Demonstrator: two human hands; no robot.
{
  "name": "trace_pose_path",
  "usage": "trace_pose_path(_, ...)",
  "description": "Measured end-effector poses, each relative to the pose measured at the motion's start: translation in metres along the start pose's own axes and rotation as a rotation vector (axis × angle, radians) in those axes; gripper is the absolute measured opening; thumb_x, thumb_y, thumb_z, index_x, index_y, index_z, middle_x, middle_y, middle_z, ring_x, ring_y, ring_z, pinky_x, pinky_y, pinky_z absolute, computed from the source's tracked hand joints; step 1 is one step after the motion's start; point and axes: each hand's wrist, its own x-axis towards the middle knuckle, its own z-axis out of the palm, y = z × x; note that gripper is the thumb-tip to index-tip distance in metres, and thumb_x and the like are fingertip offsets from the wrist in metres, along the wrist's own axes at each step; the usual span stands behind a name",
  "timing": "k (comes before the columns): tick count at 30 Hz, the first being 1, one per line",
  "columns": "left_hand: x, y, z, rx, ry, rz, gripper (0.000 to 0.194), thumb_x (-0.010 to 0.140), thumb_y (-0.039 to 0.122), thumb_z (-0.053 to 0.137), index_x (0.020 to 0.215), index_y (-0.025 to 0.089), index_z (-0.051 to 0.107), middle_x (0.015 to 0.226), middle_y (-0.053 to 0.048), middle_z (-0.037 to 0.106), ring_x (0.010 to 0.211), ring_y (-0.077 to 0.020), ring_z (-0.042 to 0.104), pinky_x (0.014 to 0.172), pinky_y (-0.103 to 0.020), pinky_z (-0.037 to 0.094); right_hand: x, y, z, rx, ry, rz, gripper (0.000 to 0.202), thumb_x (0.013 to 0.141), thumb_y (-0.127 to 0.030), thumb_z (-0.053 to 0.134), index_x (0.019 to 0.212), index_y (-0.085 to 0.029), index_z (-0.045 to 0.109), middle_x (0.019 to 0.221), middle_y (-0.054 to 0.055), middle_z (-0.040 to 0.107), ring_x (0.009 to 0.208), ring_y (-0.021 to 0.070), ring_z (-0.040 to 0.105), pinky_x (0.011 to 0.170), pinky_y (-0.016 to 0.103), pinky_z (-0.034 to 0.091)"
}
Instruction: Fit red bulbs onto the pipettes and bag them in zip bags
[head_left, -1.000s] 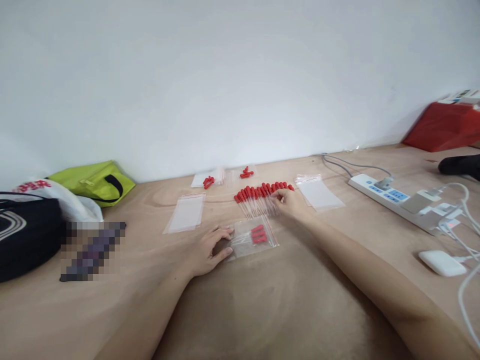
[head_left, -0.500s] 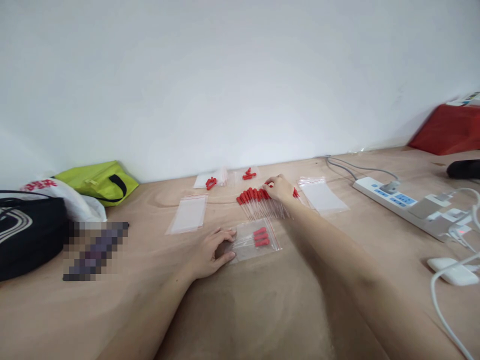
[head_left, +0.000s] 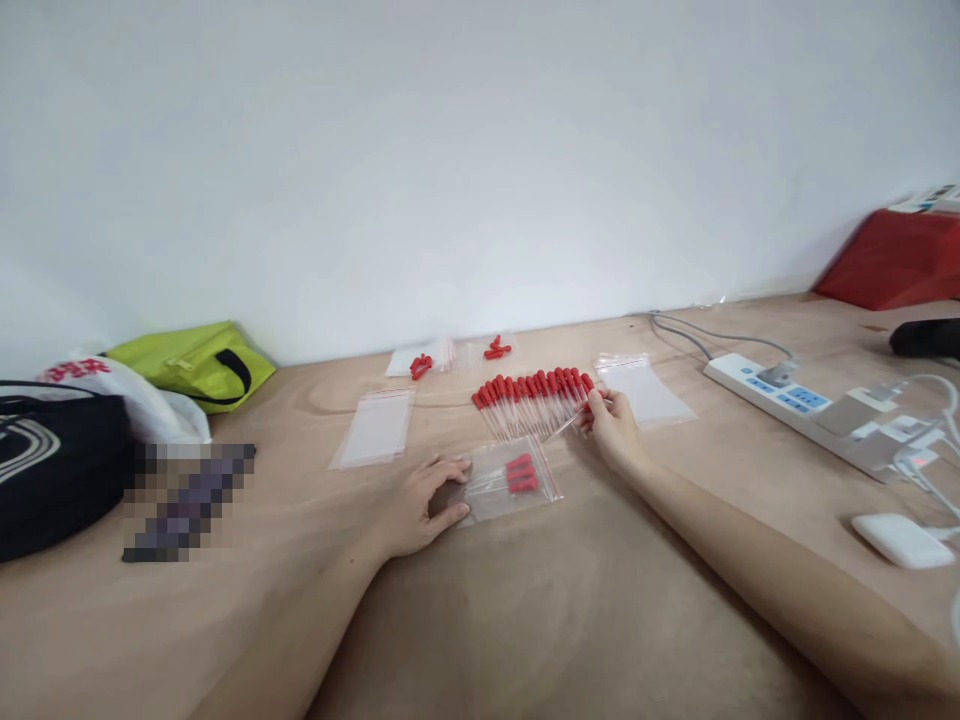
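A clear zip-lock bag (head_left: 491, 505) lies flat with three red-bulbed droppers (head_left: 523, 474) inside, bulbs toward its red-striped edge on the right. My left hand (head_left: 426, 505) rests on the bag's left end, thumb and fingers apart. Behind the bag, a row of droppers (head_left: 532, 388) with red bulbs and thin clear stems is fanned out on the table. At the row's right end, my right hand (head_left: 613, 425) pinches one dropper (head_left: 559, 430). Its clear stem points left toward the bag; its bulb is mostly hidden by the fingers.
Stacks of clear bags lie left (head_left: 377, 428) and right (head_left: 646, 390) of the row. Red bulbs (head_left: 421, 367) and more bulbs (head_left: 496, 348) lie near the wall. A power strip (head_left: 795, 405) with cables is at right; a yellow-green bag (head_left: 191, 362) and black bag (head_left: 64, 475) at left.
My right hand has moved right and toward me, off the top of the row, and now has a dropper between its fingers. My left hand and the bag have stayed put.
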Motion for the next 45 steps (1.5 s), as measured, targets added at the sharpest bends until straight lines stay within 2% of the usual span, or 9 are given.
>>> trace_pose_path(4,0.0,0.001,0.0,0.001,-0.005,-0.008,0.023,0.08,0.035,0.051,0.1,0.022,0.048,0.123,-0.007,0.052,0.117,-0.0205,0.044,0.104,-0.045,0.026,-0.007,0.002,0.006,0.1,-0.044,0.106,0.029,0.072,-0.045,0.055,0.076,-0.024,0.037,0.055,-0.007,0.054,0.043,0.0101,0.053,0.039,0.021,0.042)
trace_pose_path(10,0.0,0.001,0.0,0.014,-0.019,-0.013,0.034,0.081,0.036,0.05,0.112,0.023,0.045,0.123,-0.005,0.052,0.117,-0.0207,0.044,0.105,-0.045,0.024,-0.021,0.002,0.012,0.145,-0.238,0.244,0.03,0.063,-0.043,0.064,0.071,-0.022,0.044,0.058,-0.003,0.057,0.052,0.0126,0.059,0.053,0.027,0.051)
trace_pose_path(17,-0.001,0.002,0.0,0.034,-0.014,-0.059,0.044,0.08,0.038,0.051,0.121,0.023,0.042,0.125,-0.005,0.05,0.119,-0.0236,0.042,0.105,-0.045,0.025,-0.03,0.003,0.009,-0.341,-0.491,-0.014,0.026,0.063,-0.041,0.063,0.07,-0.016,0.06,0.064,0.0,0.059,0.052,0.0097,0.049,0.051,0.024,0.043)
trace_pose_path(21,-0.001,0.002,0.0,0.039,-0.017,-0.089,0.045,0.08,0.04,0.05,0.121,0.023,0.043,0.126,-0.006,0.05,0.121,-0.0255,0.039,0.104,-0.046,0.028,-0.029,0.003,0.009,-0.453,-0.576,-0.181,0.022,0.062,-0.037,0.066,0.071,-0.017,0.063,0.072,0.0,0.054,0.054,0.0079,0.045,0.054,0.024,0.04)
trace_pose_path(27,0.0,0.002,0.0,0.061,-0.018,-0.068,0.045,0.081,0.038,0.05,0.121,0.022,0.042,0.126,-0.006,0.049,0.12,-0.0247,0.039,0.104,-0.045,0.027,-0.031,0.002,0.012,-0.39,-0.517,-0.243,0.022,0.058,-0.036,0.071,0.062,-0.017,0.062,0.068,0.0,0.053,0.057,0.0095,0.046,0.054,0.024,0.04)
trace_pose_path(33,0.0,0.001,0.0,0.067,-0.022,-0.066,0.044,0.081,0.039,0.05,0.121,0.023,0.042,0.126,-0.006,0.049,0.121,-0.0254,0.039,0.103,-0.046,0.028,-0.033,0.001,0.015,-0.488,-0.6,-0.321,0.01,0.068,-0.029,0.064,0.07,-0.02,0.067,0.081,0.003,0.06,0.074,0.0135,0.056,0.068,0.027,0.044)
trace_pose_path(36,0.001,0.001,0.0,0.063,-0.024,-0.02,0.039,0.082,0.038,0.049,0.117,0.023,0.045,0.123,-0.006,0.052,0.118,-0.0224,0.043,0.106,-0.045,0.024,-0.033,0.001,0.018,-0.605,-0.605,-0.378,0.013,0.074,-0.023,0.055,0.071,-0.02,0.067,0.083,0.004,0.061,0.078,0.0145,0.057,0.074,0.029,0.043)
trace_pose_path(42,0.002,0.002,-0.001,0.008,-0.004,0.006,0.03,0.081,0.035,0.05,0.108,0.023,0.048,0.12,-0.006,0.054,0.116,-0.0206,0.046,0.106,-0.044,0.024,-0.033,-0.002,0.015,-0.758,-0.557,-0.412,0.023,0.074,-0.03,0.055,0.053,-0.019,0.06,0.065,0.002,0.059,0.066,0.0144,0.054,0.066,0.028,0.042)
trace_pose_path(45,0.001,0.001,0.0,-0.01,-0.002,-0.006,0.023,0.08,0.034,0.051,0.1,0.022,0.048,0.122,-0.007,0.053,0.117,-0.0205,0.045,0.105,-0.045,0.025,-0.025,-0.009,0.01,-0.77,-0.543,-0.397,0.016,0.072,-0.029,0.056,0.059,-0.019,0.06,0.065,0.001,0.06,0.063,0.0137,0.054,0.062,0.026,0.041)
